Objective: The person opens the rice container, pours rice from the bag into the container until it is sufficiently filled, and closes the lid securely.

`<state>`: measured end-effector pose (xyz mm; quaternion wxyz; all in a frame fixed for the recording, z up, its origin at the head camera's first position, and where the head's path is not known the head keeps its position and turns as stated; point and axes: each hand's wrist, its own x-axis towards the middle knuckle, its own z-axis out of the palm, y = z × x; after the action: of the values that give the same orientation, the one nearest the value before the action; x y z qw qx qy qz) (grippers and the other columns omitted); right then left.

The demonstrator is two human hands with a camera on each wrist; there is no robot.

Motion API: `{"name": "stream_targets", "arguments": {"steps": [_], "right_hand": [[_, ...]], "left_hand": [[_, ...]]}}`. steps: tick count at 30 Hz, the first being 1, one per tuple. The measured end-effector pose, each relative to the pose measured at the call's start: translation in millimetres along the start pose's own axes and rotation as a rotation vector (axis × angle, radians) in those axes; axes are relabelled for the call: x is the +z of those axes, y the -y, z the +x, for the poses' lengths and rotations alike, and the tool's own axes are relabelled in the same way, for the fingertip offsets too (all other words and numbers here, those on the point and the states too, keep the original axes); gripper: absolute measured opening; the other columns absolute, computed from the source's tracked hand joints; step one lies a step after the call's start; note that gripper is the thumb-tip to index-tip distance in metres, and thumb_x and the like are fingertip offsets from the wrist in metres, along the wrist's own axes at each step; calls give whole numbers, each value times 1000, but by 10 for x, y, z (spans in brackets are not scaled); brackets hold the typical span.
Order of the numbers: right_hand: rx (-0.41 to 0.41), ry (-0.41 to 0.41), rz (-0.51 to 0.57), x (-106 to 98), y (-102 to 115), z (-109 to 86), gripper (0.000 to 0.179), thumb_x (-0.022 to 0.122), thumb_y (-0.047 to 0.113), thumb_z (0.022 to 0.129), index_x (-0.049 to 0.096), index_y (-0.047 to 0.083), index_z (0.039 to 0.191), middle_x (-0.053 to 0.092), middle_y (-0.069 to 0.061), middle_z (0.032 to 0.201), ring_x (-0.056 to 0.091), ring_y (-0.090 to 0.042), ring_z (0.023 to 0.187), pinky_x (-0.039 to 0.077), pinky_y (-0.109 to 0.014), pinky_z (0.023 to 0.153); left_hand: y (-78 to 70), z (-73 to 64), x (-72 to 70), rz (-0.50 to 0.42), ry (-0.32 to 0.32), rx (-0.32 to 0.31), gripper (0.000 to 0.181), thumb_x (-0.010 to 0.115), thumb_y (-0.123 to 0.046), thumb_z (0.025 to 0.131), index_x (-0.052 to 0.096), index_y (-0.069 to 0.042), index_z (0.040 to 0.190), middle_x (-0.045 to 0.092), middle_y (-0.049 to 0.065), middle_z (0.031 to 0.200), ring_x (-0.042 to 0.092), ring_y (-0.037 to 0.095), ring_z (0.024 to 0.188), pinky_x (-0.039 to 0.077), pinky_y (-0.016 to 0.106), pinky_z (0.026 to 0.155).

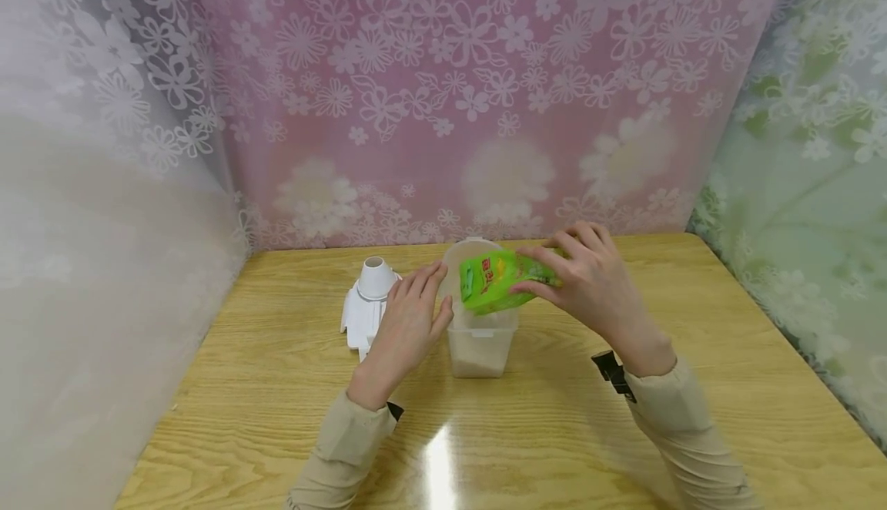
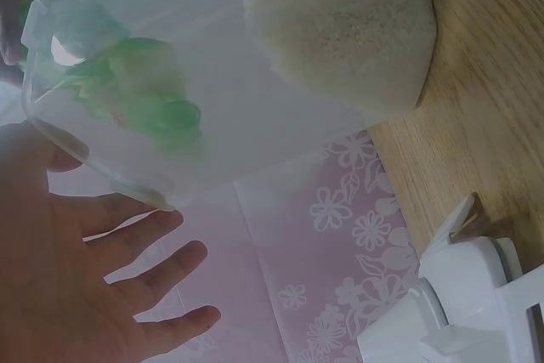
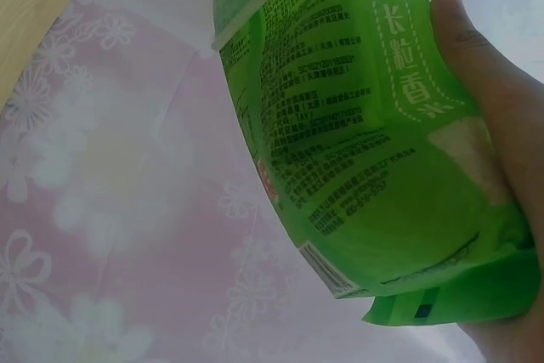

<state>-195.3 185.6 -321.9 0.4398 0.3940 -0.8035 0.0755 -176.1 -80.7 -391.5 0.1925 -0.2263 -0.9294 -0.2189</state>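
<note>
My right hand point(image 1: 589, 283) grips a green rice bag point(image 1: 495, 283) by its bottom end. The bag lies tilted on its side, its mouth lowered into the top of a translucent plastic container point(image 1: 478, 352). White rice point(image 2: 348, 31) lies in the bottom of the container in the left wrist view. Fingers spread and fairly straight, my left hand point(image 1: 410, 313) touches the container's rim on the left side. Printed text covers the bag's side in the right wrist view, where the thumb presses along it.
Just left of the container, partly behind my left hand, stands a white plastic part with a cone-shaped top point(image 1: 374, 283). The wooden table point(image 1: 277, 387) meets flowered curtains point(image 1: 450, 109) at the back and sides.
</note>
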Motion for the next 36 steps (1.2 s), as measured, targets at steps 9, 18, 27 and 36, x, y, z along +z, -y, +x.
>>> {"name": "stream_targets", "arguments": {"steps": [9,18,27,36], "right_hand": [[-43,70,-41,-1,-135,86,52,75,51,76,76,9,107,65,-14,85,58,-41,87,47,-56,81],[-63,113,-53,-14,-166,143,52,78,50,76,74,10,108,64,-14,86,55,-44,94,44,-55,81],[-67,126,-65,-22,-163,158,53,81,50,75,75,10,109,66,-14,89,55,-42,92,44,-55,81],[-74,133,-69,-41,-148,184,54,87,48,71,75,10,108,67,-13,91,54,-40,91,45,-56,83]], "left_hand": [[2,-8,-3,2,-17,7,46,51,-23,105,50,-1,146,49,14,151,50,38,133,36,58,113],[6,-4,-9,3,-17,10,46,50,-24,106,51,-1,146,50,14,151,50,37,132,36,56,113],[5,-3,-11,12,-27,20,45,51,-24,105,52,-1,145,50,14,150,51,37,131,37,55,112],[5,-4,-14,16,-16,10,46,50,-24,105,51,-1,145,50,14,151,50,37,132,37,54,113]]}}
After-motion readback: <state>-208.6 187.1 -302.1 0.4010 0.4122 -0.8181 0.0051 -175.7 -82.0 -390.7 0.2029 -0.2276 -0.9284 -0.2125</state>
